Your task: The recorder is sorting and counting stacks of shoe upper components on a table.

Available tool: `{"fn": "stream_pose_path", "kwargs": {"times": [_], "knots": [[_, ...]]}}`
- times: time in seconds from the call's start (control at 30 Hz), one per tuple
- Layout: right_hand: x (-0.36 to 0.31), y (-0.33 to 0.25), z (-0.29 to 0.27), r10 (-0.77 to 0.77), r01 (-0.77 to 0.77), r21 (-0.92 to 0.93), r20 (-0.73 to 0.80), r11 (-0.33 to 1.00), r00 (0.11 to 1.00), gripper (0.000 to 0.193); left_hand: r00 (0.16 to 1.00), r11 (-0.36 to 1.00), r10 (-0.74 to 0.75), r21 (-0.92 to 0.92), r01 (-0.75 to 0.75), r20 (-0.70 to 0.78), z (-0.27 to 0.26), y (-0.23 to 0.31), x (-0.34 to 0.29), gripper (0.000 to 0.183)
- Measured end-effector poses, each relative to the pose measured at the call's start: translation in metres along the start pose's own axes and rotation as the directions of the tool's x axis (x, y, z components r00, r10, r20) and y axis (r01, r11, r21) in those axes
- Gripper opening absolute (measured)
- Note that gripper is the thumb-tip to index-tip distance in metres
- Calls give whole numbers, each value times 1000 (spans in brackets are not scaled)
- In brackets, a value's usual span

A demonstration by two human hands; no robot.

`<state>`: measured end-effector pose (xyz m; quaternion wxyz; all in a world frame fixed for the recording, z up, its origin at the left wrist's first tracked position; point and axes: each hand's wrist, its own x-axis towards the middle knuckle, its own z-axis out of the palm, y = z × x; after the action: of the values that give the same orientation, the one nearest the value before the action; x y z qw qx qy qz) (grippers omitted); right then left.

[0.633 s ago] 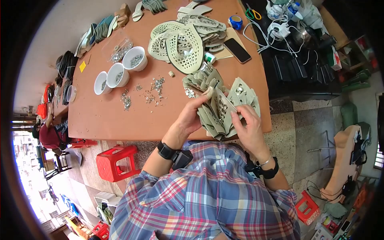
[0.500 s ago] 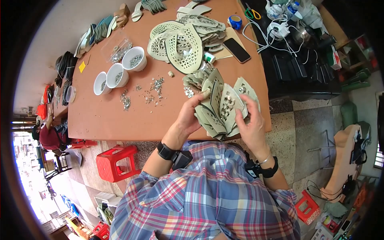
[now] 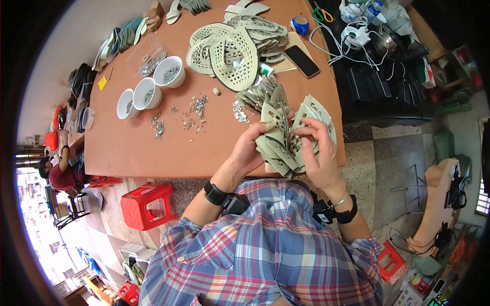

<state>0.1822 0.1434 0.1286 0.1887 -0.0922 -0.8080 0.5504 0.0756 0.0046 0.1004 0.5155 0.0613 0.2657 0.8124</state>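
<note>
My left hand (image 3: 250, 149) is closed around a fanned bundle of pale green perforated shoe uppers (image 3: 273, 120), thumb on the front piece. The bundle stands spread like pages over the table's near edge. At its right side my right hand (image 3: 320, 150) has bent fingers on a pale perforated upper (image 3: 315, 109), the thumb lower down. Part of the grip is hidden behind the fingers. More green uppers (image 3: 252, 97) with shiny metal pieces lie just beyond the bundle. Small white rings (image 3: 240, 112) lie left of it.
White cups (image 3: 168, 72) of metal studs stand left, near loose studs (image 3: 199, 107). Farther back are a heap of perforated uppers (image 3: 235, 56), a phone (image 3: 301, 61) and blue tape (image 3: 299, 24). A red stool (image 3: 148, 206) stands left; another person (image 3: 64, 173) sits beyond.
The stud-covered piece at the front of the fan has swung away leftward, and another pale upper now shows under my right fingers. My left hand keeps its hold, shifted slightly right.
</note>
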Motion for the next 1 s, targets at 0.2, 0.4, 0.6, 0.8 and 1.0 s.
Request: {"fn": "stream_pose_path", "kwargs": {"times": [0.2,0.4,0.6,0.8,1.0], "knots": [[6,1,5,-53,48,-201,-16,978,998,33,992,997,-49,53,56,-119,0,-1,-5,47],[9,3,0,-37,36,-209,-2,977,999,33,992,998,-52,26,55,-116,-9,-1,-7,46],[7,10,0,-131,137,-313,38,940,991,30,1000,997,-22,70,23,-14,-14,-2,-5,58],[8,-5,5,-43,32,-296,-32,955,999,17,999,993,28,111,-32,42,-9,-10,4,77],[10,3,7,43,-66,-223,-107,973,993,19,995,994,18,104,-28,101,-23,-15,8,74]]}}
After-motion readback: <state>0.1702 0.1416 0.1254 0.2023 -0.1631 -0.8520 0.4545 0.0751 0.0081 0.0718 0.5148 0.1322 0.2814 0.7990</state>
